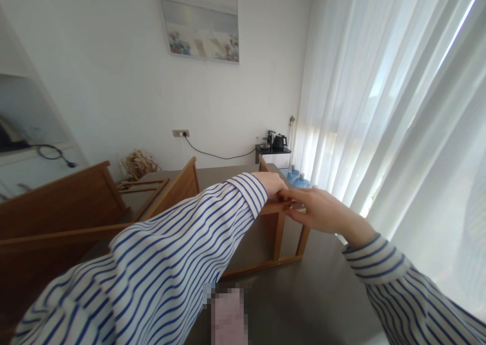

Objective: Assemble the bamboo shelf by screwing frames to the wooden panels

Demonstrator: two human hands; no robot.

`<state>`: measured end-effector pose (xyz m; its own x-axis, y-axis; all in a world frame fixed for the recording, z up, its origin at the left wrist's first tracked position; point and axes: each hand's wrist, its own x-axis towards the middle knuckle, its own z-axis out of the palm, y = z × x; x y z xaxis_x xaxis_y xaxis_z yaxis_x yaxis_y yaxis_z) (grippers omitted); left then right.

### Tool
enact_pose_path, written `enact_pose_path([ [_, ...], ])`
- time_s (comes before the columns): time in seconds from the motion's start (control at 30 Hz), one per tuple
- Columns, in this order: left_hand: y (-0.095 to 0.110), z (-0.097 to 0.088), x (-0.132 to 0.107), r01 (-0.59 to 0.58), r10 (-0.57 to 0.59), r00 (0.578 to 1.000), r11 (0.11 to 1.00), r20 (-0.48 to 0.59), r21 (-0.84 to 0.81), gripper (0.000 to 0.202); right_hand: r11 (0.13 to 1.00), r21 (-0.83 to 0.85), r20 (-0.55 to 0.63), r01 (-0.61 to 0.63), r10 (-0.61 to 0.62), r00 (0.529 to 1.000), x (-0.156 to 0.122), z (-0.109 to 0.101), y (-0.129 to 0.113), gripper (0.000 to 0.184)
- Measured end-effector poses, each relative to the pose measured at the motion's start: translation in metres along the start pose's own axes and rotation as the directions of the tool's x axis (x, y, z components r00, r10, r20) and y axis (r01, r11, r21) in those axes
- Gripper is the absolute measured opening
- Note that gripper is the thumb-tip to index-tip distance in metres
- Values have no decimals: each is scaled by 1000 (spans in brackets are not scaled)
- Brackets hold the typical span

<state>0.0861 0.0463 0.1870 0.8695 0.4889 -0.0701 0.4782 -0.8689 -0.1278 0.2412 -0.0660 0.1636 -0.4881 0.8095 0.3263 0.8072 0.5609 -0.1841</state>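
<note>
- Wooden frame [279,236] on the grey tabletop [322,289], ahead of the person; both hands at its upper right corner.
- Left hand [270,183]: fingers curled over the corner; cannot tell what they pinch.
- Right hand [322,211]: thumb and fingers about the same corner, touching or nearly touching the left fingertips; cannot tell whether clamped.
- Striped left sleeve [167,238] crosses in front, hiding much of the frame's length.
- Wooden panel [72,198] at far left, tilted.
- Beyond: bundle of dry strips [138,163]; wall socket [181,132] with black cable [224,157] running to the black-topped stand [274,151], electric kettle [280,141] on it.
- Blue water jugs [301,181] beyond the hands, near the sheer curtain [360,81].
- Framed picture [203,26] above.
</note>
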Motion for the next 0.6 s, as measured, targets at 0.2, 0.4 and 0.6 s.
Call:
enact_pose_path([
  [0.2, -2, 7, 3, -47, 51, 997, 997, -60, 68, 16, 874, 401, -398, -272, 435, 808, -47, 37, -1, 26],
  [0.4, -5, 10, 0, -77, 84, 993, 994, -89, 77, 18, 418, 868, -76, -267, 644, 761, -66, 90, 2, 15],
  [0.6, -8, 9, -2, -72, 71, 994, 997, -78, -5, 21, 123, 906, 253, -406, 611, 750, -70, 133, -8, 15],
])
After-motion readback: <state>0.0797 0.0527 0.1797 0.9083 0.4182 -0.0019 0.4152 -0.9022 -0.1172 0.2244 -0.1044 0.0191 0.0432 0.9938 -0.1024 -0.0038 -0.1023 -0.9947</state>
